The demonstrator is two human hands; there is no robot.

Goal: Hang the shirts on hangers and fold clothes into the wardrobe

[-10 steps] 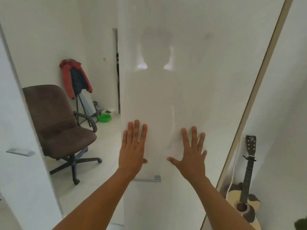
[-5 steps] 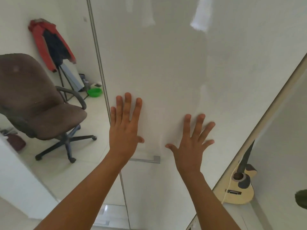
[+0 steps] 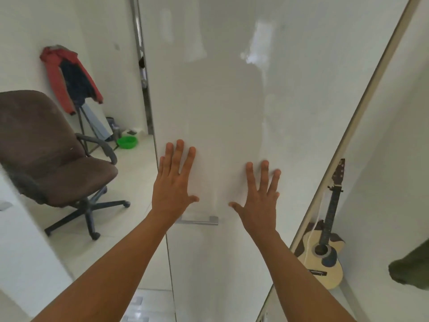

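Plainly, left of centre frame the left hand [image 3: 173, 182] lies flat, fingers straight, on the glossy white wardrobe door [image 3: 209, 101]; its metal handle [image 3: 199, 221], just below between the hands, seems the surer hold, since the stiff panel looks slippery; the right hand [image 3: 258, 201] presses likewise, fingers spread.

Bright, soft, even daylight. Pale glare patches high on the glossy wardrobe door [image 3: 232, 108], with a dim grey silhouette reflected below. Slightly soft throughout; lines bowed and leaning toward the edges.
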